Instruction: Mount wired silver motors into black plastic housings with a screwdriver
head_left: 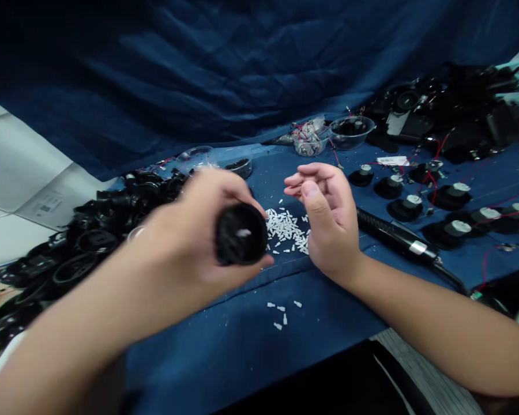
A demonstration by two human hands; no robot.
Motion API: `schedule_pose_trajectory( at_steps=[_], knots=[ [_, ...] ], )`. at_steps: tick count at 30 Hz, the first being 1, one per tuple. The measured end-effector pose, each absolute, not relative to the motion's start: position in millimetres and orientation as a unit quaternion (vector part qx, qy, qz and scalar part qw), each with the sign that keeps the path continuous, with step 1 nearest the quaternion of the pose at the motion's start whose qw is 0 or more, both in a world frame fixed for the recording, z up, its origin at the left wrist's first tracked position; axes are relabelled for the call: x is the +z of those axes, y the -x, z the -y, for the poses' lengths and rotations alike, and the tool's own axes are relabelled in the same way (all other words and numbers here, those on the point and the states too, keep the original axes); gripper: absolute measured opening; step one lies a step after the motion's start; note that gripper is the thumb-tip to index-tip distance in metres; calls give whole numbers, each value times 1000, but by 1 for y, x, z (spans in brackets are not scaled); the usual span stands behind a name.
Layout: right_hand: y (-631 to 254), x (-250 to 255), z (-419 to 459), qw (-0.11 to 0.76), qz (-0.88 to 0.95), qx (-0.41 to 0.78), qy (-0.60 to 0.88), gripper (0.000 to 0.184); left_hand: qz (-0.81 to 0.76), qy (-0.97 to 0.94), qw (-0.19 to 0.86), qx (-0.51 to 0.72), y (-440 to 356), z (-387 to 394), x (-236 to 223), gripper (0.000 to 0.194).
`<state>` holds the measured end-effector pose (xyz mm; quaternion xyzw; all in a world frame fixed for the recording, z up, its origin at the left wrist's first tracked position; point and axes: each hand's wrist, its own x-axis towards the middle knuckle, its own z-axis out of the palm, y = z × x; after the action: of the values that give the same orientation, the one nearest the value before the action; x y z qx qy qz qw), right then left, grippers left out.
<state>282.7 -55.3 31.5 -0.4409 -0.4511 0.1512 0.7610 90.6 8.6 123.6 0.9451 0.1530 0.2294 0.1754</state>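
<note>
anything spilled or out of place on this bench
Mostly the five small white pieces strewn on the blue cloth toward the near edge, apart from the loose white pile. A pale spot also shows inside the black cup-shaped part in the left hand; blur hides whether it's a glint.

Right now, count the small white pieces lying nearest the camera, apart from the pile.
5: leftmost piece, second piece just right of it, rightmost piece, fourth piece below the second, nearest piece. None looks hidden.
</note>
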Motion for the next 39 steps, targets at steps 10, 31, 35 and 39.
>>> schedule_pose_trajectory(
  at_steps=[10,31,35,39],
  knots=[
    [-313,81,117,840,404,52,359,12,-101,-983,147,-46,-153,3,47,66],
    [-323,-18,218,743,240,268,565,17,99,-989,108,-16,-306,-11,60,38],
    [-324,-15,212,789,93,391,465,27,114,-989,87,-46,-335,-22,38,38],
    [-330,-12,213,803,35,418,424,32,132,-987,89,-25,-333,-30,47,34]
  ],
)
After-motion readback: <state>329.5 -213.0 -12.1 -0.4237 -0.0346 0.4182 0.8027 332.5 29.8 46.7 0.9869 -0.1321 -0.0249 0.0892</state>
